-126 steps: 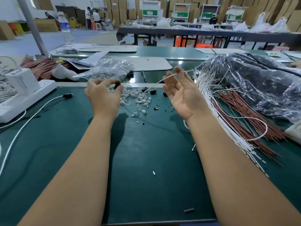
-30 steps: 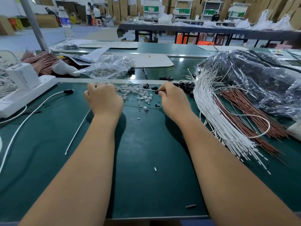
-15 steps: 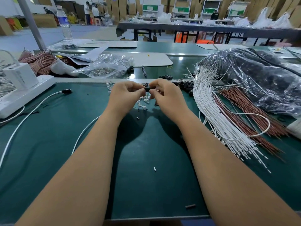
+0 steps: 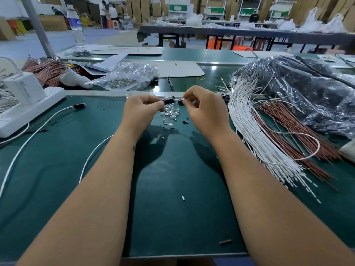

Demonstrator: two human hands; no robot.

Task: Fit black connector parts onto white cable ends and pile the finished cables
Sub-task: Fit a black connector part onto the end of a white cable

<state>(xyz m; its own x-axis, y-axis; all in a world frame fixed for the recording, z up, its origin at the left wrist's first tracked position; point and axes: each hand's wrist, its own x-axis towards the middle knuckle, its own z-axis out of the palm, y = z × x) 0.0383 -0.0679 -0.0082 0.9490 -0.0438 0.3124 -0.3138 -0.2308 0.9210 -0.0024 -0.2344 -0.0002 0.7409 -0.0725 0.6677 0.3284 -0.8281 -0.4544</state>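
At nine o'clock a white power strip [image 4: 28, 110] lies on the green table [image 4: 172, 217], with a white charger block [image 4: 23, 87] plugged into it; faint grey print on the block's side is too small to read. A finished white cable [image 4: 34, 131] with a black end [image 4: 79, 106] curves across the table just right of the strip. At eleven o'clock stands a water bottle [image 4: 75, 24] with a blue label whose writing is illegible. Near it lie reddish-brown wires [image 4: 48, 71] and a clear bag of small parts [image 4: 124, 77].

At twelve o'clock, above a scatter of small clear pieces [image 4: 170, 114], the left hand [image 4: 140, 110] pinches a black connector part [image 4: 168, 101] between thumb and curled fingers. The right hand [image 4: 201, 108] pinches the thin end of a white cable [image 4: 177, 99] that meets the connector; a second black part [image 4: 180, 102] sits just by its fingertips. Another white cable [image 4: 92, 156] loops under the left forearm.

From one to four o'clock a bundle of white cables [image 4: 249, 135] fans across the table, with brown wires [image 4: 297, 135] beside it and a crumpled plastic bag of dark parts [image 4: 307, 89] behind.
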